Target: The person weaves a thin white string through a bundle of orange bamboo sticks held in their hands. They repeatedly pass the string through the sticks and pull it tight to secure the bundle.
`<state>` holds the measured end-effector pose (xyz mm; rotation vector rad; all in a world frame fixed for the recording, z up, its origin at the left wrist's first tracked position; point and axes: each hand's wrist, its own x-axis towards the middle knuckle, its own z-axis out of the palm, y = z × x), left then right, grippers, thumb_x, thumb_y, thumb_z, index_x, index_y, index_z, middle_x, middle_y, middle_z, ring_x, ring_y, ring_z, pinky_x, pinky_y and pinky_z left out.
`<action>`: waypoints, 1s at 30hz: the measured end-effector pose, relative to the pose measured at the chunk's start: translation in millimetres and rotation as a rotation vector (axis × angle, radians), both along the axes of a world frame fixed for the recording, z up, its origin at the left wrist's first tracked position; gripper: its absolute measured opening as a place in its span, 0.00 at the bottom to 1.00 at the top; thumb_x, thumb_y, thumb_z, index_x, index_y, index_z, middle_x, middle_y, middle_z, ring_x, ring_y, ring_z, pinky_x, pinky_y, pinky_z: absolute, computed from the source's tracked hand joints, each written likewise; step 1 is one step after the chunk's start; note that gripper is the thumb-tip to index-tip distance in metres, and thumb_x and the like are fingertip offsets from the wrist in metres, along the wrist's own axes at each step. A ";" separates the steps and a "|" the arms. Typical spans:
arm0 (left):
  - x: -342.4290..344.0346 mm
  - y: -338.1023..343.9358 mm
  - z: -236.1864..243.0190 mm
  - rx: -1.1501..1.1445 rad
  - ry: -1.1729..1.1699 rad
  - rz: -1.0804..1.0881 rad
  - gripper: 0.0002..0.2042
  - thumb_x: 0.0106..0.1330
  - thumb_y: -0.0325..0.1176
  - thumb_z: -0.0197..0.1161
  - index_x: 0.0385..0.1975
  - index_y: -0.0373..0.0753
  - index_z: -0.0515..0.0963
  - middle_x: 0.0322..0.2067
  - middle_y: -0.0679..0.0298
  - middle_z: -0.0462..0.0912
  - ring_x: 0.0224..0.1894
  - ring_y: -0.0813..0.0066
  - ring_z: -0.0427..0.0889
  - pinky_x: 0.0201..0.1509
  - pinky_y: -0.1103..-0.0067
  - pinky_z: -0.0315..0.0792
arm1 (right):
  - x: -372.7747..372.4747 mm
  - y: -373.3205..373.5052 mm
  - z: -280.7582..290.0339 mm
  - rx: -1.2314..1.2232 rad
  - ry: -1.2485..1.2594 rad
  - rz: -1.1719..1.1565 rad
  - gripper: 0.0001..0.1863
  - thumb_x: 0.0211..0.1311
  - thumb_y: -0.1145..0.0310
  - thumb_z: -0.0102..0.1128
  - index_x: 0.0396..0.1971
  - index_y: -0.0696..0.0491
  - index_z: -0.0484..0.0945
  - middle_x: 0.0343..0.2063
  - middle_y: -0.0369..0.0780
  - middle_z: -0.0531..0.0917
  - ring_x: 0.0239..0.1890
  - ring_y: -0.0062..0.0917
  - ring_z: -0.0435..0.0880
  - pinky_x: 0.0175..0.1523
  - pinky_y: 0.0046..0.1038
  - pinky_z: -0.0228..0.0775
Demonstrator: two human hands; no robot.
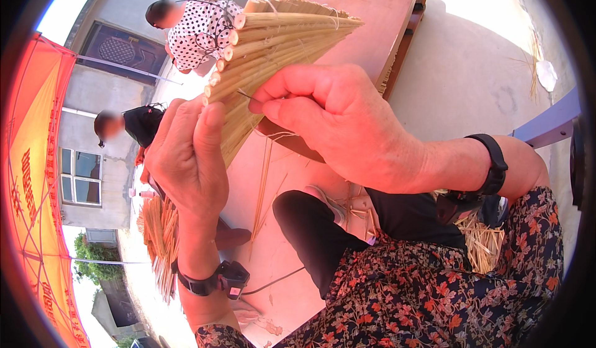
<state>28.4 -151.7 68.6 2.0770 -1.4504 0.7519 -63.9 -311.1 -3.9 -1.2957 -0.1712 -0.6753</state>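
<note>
A fan-shaped piece of pale straw stalks [279, 34], laid side by side with round cut ends along one edge, is held up in front of me. My left hand [189, 152] grips its near lower corner, the thumb raised beside the cut ends. Close to it, my right hand [338, 115] is closed in a pinch on a thin dark needle [244, 94], whose tip points at the stalks. White thread [268, 134] hangs in loose loops below the right fingers and shows across the stalks. The far side of the piece is hidden.
Loose stalks [262, 189] lie on the floor, and a straw bundle [160, 236] lies at the left. More straw [483, 242] is beside my right elbow. Two other people, one in a dotted top [200, 28], one in black [141, 124], sit beyond. A purple-grey bar [546, 121] stands at the right.
</note>
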 end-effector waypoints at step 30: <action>-5.2 -6.0 5.1 0.083 -0.006 0.025 0.11 0.73 0.33 0.62 0.38 0.30 0.83 0.24 0.60 0.75 0.23 0.72 0.70 0.28 0.78 0.65 | -18.1 -18.9 5.0 -0.028 0.171 0.178 0.14 0.74 0.75 0.51 0.52 0.58 0.82 0.24 0.28 0.77 0.26 0.07 0.70 0.29 0.15 0.63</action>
